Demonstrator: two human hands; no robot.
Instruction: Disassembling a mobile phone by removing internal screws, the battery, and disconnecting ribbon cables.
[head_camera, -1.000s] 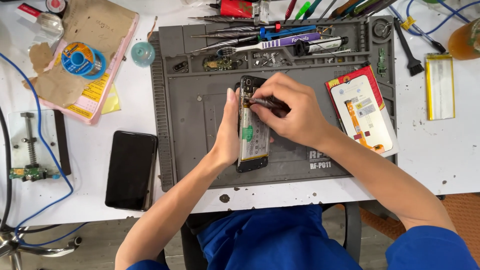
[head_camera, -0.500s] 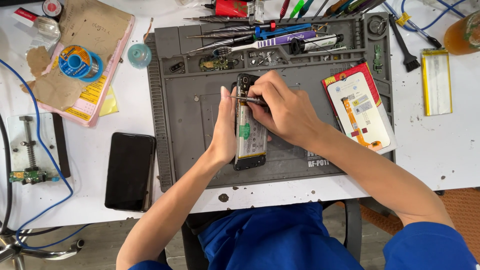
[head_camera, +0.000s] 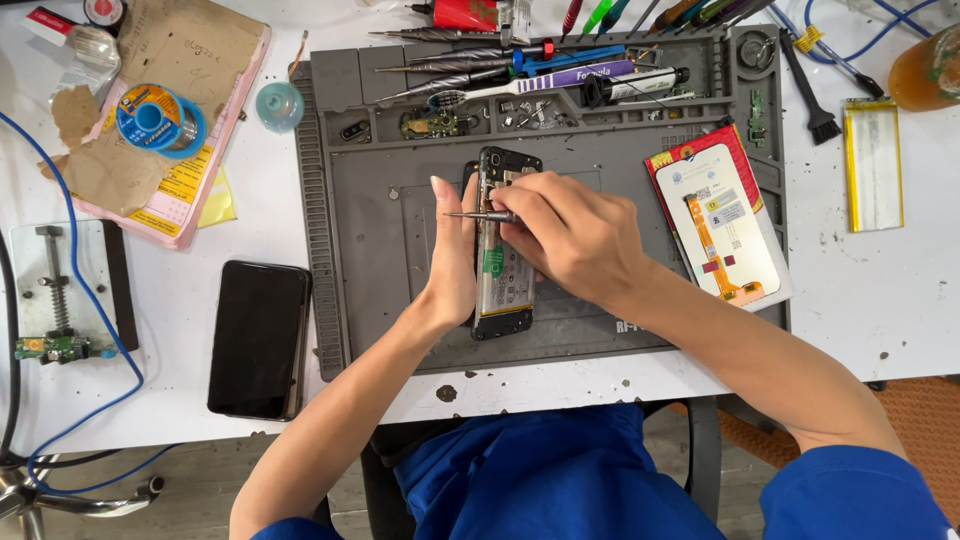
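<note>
White bench (head_camera: 880, 300), grey repair mat (head_camera: 380, 270) across its middle. Opened phone (head_camera: 502, 270) lies flat on the mat, near centre. Long axis runs near-to-far from the person, top end (head_camera: 508, 160) pointing away toward the tool tray, bottom end (head_camera: 500, 328) toward the body. Back cover off, battery and green label facing up.

Left hand (head_camera: 452, 265) stands on edge along the phone's left side, palm against that edge, fingers straight and pointing away. Bracing, not wrapped around; thumb hidden, so can't tell if it clamps the frame.

Right hand (head_camera: 570, 235) sits over the phone's upper right half, fingers curled closed around a thin screwdriver (head_camera: 482, 215). Tool lies roughly crosswise to the phone, tip (head_camera: 448, 214) pointing left and showing against the left hand's fingers. Whether the tip touches the phone or just the left hand: can't tell.

So the phone sits between the two hands: left hand flush on its left edge, right hand on top of its upper portion, lower end clear of both.

Around it:
- black phone (head_camera: 260, 338) face up on the bench, left of the mat
- display panel with orange flex (head_camera: 722, 225) on the mat's right side
- loose battery (head_camera: 872, 165) further right
- solder spool (head_camera: 150, 115) far left
- drivers and tweezers (head_camera: 500, 70) in the mat's far tray
</note>
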